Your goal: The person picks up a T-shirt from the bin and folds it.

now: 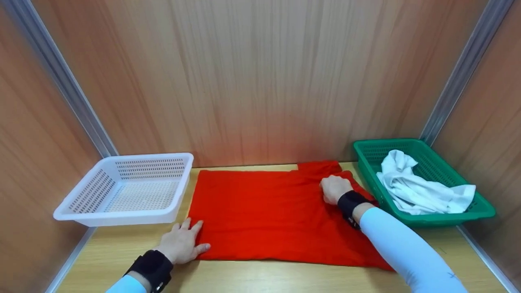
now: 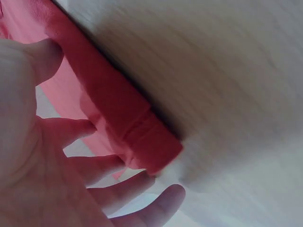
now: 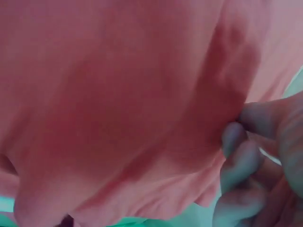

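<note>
A red shirt [image 1: 252,211] lies flat and wide on the table, with a sleeve-like piece [image 1: 319,166] sticking out at its back right. At the shirt's front left corner my left hand [image 1: 179,243] rests with fingers spread, touching the edge. In the left wrist view, folded layers of the shirt [image 2: 113,94] show beside the thumb and fingers. My right hand [image 1: 335,189] is over the shirt's right part, fingers curled. Thumb and forefinger pinch the fabric in the right wrist view, where the shirt [image 3: 123,104] hangs in loose creases.
To the left stands a white perforated basket [image 1: 122,219] with nothing seen inside. A green basket [image 1: 431,221] on the right holds a crumpled white cloth [image 1: 419,191]. Wood-grain panels [image 1: 260,81] enclose the table [image 1: 244,280] at the back and both sides.
</note>
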Available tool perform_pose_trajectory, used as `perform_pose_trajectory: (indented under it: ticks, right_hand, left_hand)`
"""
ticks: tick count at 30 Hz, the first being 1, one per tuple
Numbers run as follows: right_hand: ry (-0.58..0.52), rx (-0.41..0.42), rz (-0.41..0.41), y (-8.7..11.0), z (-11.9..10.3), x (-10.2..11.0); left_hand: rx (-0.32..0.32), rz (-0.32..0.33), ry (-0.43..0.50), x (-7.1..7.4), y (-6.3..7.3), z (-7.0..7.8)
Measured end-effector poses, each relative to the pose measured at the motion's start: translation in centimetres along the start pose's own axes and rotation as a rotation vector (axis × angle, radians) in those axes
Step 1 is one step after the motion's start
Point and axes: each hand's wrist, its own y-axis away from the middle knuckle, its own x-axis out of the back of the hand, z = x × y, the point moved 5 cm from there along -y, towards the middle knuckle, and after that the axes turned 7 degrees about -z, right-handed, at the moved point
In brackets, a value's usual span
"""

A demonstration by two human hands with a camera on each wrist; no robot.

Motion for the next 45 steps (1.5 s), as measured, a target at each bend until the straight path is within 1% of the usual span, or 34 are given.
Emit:
perform_pose_trajectory:
  ticks: [2,5,8,10,13,15,17,21,23,26,29,33,36,39,41,44,45]
  right_hand:
    - [0.011,0.024,0.011,-0.3,0.0,0.0]
    - [0.055,0.058,0.049,-0.6,-0.2,0.2]
    - [0.100,0.078,0.099,-0.9,-0.7,0.5]
    - [0.138,0.108,0.152,-1.0,-1.4,0.7]
    - [0.151,0.128,0.223,-1.2,-2.4,1.0]
    - [0.146,0.120,0.239,-1.4,-2.9,0.9]
    - [0.119,0.109,0.211,-1.5,-3.0,0.6]
    - [0.065,0.109,0.103,-1.7,-2.4,0.2]
    - [0.039,0.113,0.058,-1.8,-1.8,0.3]
    - [0.019,0.099,0.026,-1.8,-0.3,0.8]
    - [0.006,0.063,0.034,-1.8,1.7,1.3]
    - [-0.046,-0.008,0.073,-1.9,4.2,2.4]
    - [-0.146,-0.093,0.109,-2.0,5.6,3.2]
    - [-0.277,-0.184,0.131,-2.0,6.6,3.7]
    - [-0.360,-0.238,0.125,-1.9,7.1,3.6]
    - [-0.450,-0.276,0.091,-2.0,7.8,3.0]
    - [-0.470,-0.281,0.079,-2.0,8.0,2.8]
  left_hand:
    - [-0.007,0.009,-0.003,0.3,-0.3,-0.2]
    - [-0.010,0.011,-0.005,0.7,-0.7,-0.3]
    - [-0.005,-0.013,0.000,1.0,-1.2,-0.3]
    - [0.006,-0.035,0.005,1.2,-1.5,-0.3]
    - [0.024,-0.063,0.006,1.6,-1.9,-0.1]
    - [0.031,-0.068,0.004,1.8,-2.1,0.0]
    - [0.031,-0.069,0.001,1.8,-2.2,0.2]
    - [0.039,-0.079,-0.009,2.1,-2.2,0.4]
    - [0.051,-0.099,-0.026,2.4,-2.3,0.6]
    - [0.044,-0.098,-0.063,3.4,-2.7,1.5]
    - [0.007,-0.068,-0.079,4.6,-3.8,3.0]
    - [-0.039,-0.004,-0.053,6.4,-6.2,4.9]
    - [-0.053,0.069,-0.013,7.8,-8.1,5.5]
    - [-0.035,0.144,0.064,9.0,-9.9,5.1]
    - [-0.009,0.182,0.134,9.3,-11.0,4.2]
    - [0.049,0.216,0.217,9.3,-12.3,2.6]
    - [0.067,0.226,0.227,9.1,-12.7,2.0]
